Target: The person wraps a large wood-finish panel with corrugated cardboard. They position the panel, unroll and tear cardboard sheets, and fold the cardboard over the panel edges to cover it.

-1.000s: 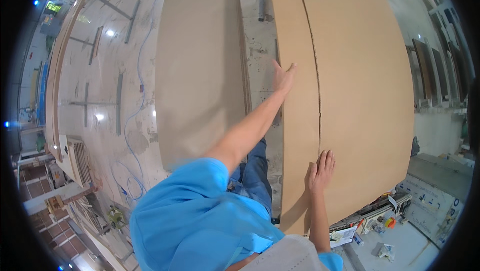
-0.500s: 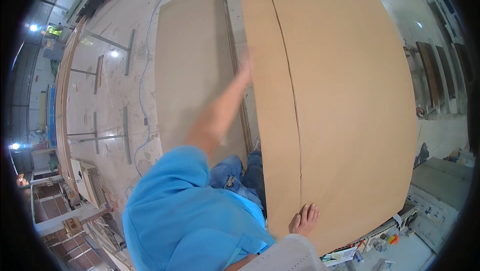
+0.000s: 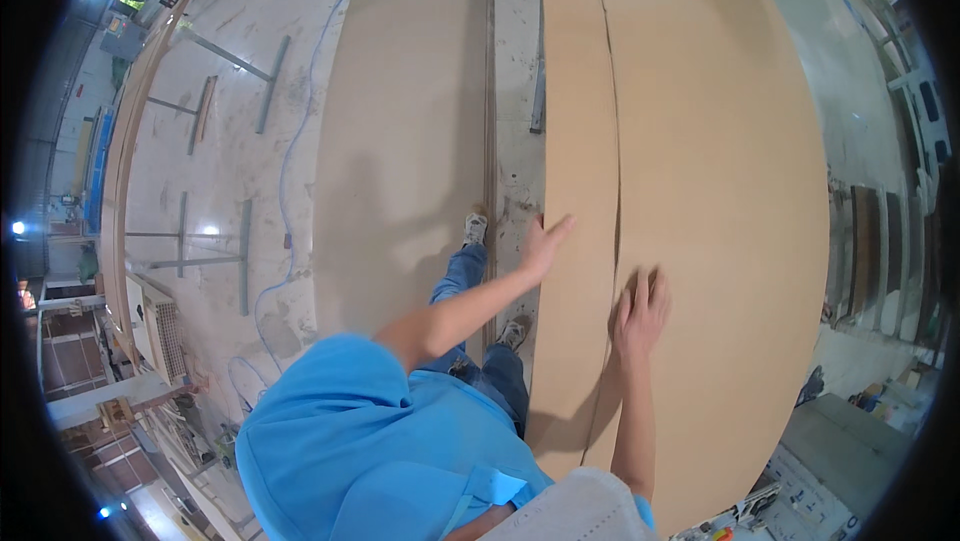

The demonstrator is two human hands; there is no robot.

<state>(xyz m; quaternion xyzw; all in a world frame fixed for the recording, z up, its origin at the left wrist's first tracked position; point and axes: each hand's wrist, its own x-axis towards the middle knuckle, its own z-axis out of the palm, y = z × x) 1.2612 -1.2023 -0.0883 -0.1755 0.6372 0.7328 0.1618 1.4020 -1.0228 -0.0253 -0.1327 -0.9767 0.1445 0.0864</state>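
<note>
A large tan board [image 3: 730, 191] lies before me, split lengthwise by a dark, slightly open line. Left of that line runs a narrow strip of board [image 3: 580, 141]. My left hand [image 3: 543, 249] is at the strip's outer edge, its thumb over the top and its other fingers down the side, partly hidden. Just right of the dividing line, my right hand [image 3: 643, 316] rests palm down on the wide part, fingers stretched out and holding nothing.
A low stack of greyish boards [image 3: 400, 141] lies on the floor to the left, beside my feet. Farther left, a blue cable [image 3: 290, 161] crosses the floor near metal stands [image 3: 245, 256]. Upright panels [image 3: 865, 251] stand at the far right.
My left hand has come back nearer along the strip's edge. My right hand has moved forward from the near end of the board. The gap looks wider beside the hands.
</note>
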